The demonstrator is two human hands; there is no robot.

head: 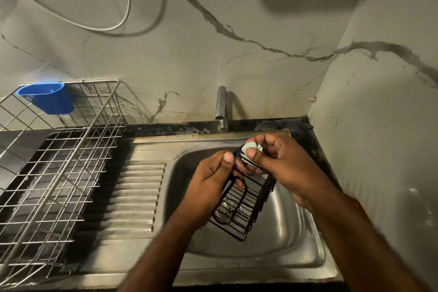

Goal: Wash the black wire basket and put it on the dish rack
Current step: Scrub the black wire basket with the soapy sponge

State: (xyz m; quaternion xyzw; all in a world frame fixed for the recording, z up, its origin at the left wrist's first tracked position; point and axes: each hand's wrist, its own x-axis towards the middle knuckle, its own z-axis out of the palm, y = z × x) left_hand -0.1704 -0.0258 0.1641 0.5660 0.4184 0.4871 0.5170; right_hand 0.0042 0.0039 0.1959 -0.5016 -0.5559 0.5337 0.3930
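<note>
Black wire basket (pixel 246 199) held over the sink (pixel 272 239) (tilted) by both hands.

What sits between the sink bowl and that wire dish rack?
Head view: only the sink's ribbed steel drainboard lies between the bowl and the dish rack.

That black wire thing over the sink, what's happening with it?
A person is washing it by hand. The left hand grips the black wire basket and holds it tilted above the steel sink. The right hand pinches a pale green scrubber against the basket's upper end. No water shows at the tap. The dish rack stands to the left of the sink, a blue cup hooked on its back rim; the basket is not on it yet.
</note>
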